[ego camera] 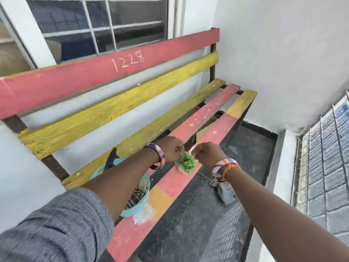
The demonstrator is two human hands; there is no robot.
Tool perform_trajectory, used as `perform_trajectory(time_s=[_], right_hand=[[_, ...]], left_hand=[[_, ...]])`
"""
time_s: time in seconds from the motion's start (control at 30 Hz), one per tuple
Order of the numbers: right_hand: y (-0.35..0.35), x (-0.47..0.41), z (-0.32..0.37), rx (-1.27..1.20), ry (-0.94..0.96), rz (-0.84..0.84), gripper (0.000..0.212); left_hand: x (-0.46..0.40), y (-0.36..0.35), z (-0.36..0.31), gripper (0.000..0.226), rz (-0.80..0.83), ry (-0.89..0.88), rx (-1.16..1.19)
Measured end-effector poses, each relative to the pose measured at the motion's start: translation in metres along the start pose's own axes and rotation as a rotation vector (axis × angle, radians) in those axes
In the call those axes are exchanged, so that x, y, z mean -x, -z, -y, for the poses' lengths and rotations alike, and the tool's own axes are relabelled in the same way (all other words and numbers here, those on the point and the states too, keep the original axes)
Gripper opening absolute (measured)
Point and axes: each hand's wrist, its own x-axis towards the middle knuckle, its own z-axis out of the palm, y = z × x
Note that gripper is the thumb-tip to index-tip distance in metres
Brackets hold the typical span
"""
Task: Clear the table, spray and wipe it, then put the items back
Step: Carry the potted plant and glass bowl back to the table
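Over bench [190,125], fingers [181,150] pinching plant [186,163]

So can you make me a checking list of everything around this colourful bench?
Surface: bench of red and yellow slats, paint chipped.
Job's things: small green plant on the front slat; blue bucket holding striped cloth.
Clutter: grey block on the floor.
Grips: left hand and right hand both pinch at the plant.
Cables: nothing seen.
Surroundings: window behind, white walls, wire grille at right.
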Motion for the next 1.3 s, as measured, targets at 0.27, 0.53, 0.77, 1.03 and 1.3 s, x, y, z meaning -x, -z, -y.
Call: perform_trajectory(time_s=[0.27,0.53,0.77,1.03,1.3], right_hand=[[0.029,-0.069,-0.072,-0.1,-0.102,0.073,0.029],[-0.004,-0.13,-0.135,-0.18,-0.249,0.234,0.022],[-0.058,-0.193,-0.203,-0.238,-0.518,0.374,0.026],[-0.123,-0.242,-0.223,-0.51,-0.898,0.229,0.028],[-0.132,-0.252,-0.23,-0.664,-1.11,0.15,0.013]], left_hand=[[-0.08,-0.045,-0.002,0.039,0.026,0.15,0.173],[-0.127,-0.089,0.032,0.097,0.058,0.282,0.238],[-0.155,-0.158,0.082,0.131,0.114,0.58,0.438],[-0.167,-0.23,0.1,0.121,-0.272,0.567,0.729],[-0.185,-0.234,0.104,0.057,-0.325,0.56,0.693]])
